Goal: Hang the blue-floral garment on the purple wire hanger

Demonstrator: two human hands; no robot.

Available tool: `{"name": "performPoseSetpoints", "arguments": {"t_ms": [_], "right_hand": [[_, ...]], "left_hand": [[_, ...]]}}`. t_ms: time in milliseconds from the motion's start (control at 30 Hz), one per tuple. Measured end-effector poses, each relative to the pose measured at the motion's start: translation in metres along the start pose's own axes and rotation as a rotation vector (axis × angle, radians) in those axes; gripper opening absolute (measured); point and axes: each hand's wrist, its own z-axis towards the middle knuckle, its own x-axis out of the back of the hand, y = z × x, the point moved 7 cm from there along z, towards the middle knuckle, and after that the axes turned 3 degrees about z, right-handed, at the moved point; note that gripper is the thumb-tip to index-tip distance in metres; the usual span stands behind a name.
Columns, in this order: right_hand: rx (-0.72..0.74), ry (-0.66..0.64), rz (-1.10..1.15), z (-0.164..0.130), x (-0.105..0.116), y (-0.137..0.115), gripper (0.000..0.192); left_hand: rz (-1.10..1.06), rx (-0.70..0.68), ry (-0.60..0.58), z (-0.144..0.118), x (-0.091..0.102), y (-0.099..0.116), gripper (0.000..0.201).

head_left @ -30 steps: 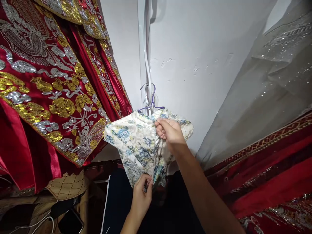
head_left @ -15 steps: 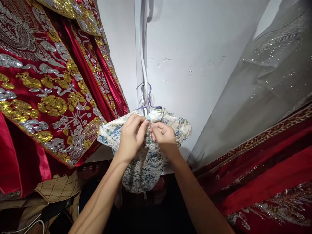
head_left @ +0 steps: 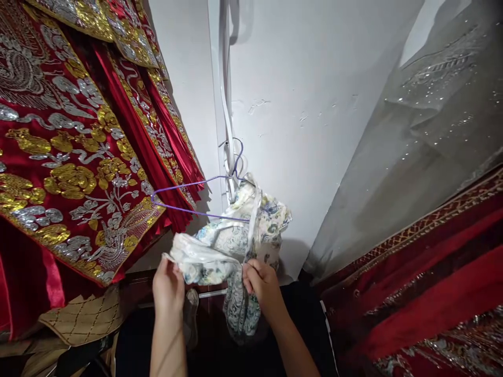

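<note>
A small cream garment with a blue floral print (head_left: 231, 238) hangs half off a thin purple wire hanger (head_left: 184, 198), whose hook is caught on a white strap (head_left: 225, 110) on the wall. The hanger's left arm is bare; the cloth still drapes over its right end. My left hand (head_left: 168, 285) pinches the garment's left edge low down. My right hand (head_left: 264, 283) grips the bunched cloth near its middle, just right of my left hand.
Red robes with gold and silver embroidery (head_left: 70, 152) hang close on the left. A grey sequinned cloth (head_left: 424, 131) and a red embroidered one (head_left: 424, 293) hang on the right. A white wall (head_left: 298, 78) is behind. A tan quilted item (head_left: 78, 319) lies low left.
Both hands dropped from the hanger's neck to lower on the cloth. The garment's left side has slid off the hanger, baring its purple left arm.
</note>
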Motion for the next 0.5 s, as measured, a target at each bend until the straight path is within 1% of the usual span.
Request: {"name": "performPoseSetpoints", "arguments": {"t_ms": [33, 67, 100, 133, 200, 267, 300, 333, 400, 467, 500], "right_hand": [[-0.015, 0.021, 0.033, -0.005, 0.006, 0.004, 0.033], [-0.025, 0.028, 0.053, -0.010, 0.012, 0.008, 0.034], [-0.034, 0.019, 0.055, -0.014, 0.018, 0.012, 0.034], [-0.046, -0.008, 0.039, -0.017, 0.025, 0.016, 0.035], [-0.106, -0.121, -0.046, -0.022, 0.033, 0.026, 0.035], [-0.197, -0.263, -0.170, -0.025, 0.038, 0.037, 0.034], [-0.229, -0.300, -0.228, -0.025, 0.041, 0.040, 0.033], [-0.237, -0.299, -0.274, -0.023, 0.044, 0.041, 0.033], [-0.175, -0.196, -0.297, -0.016, 0.050, 0.035, 0.036], [-0.068, -0.076, -0.207, -0.010, 0.049, 0.024, 0.044], [-0.035, -0.056, -0.126, -0.008, 0.044, 0.019, 0.049]], "left_hand": [[0.061, 0.003, 0.046, -0.008, 0.009, -0.014, 0.011], [0.117, 0.015, 0.065, -0.018, 0.014, -0.025, 0.008], [0.166, 0.017, 0.052, -0.027, 0.014, -0.031, 0.006], [0.205, 0.024, 0.012, -0.036, 0.011, -0.035, 0.007], [0.231, 0.039, -0.124, -0.054, -0.006, -0.033, 0.015], [0.216, 0.030, -0.301, -0.074, -0.029, -0.024, 0.021], [0.210, 0.018, -0.379, -0.084, -0.041, -0.018, 0.023], [0.212, 0.010, -0.441, -0.094, -0.051, -0.014, 0.024], [0.244, 0.009, -0.532, -0.113, -0.066, -0.011, 0.025], [0.339, 0.010, -0.631, -0.132, -0.077, -0.015, 0.026], [0.418, 0.004, -0.700, -0.142, -0.082, -0.018, 0.026]]}}
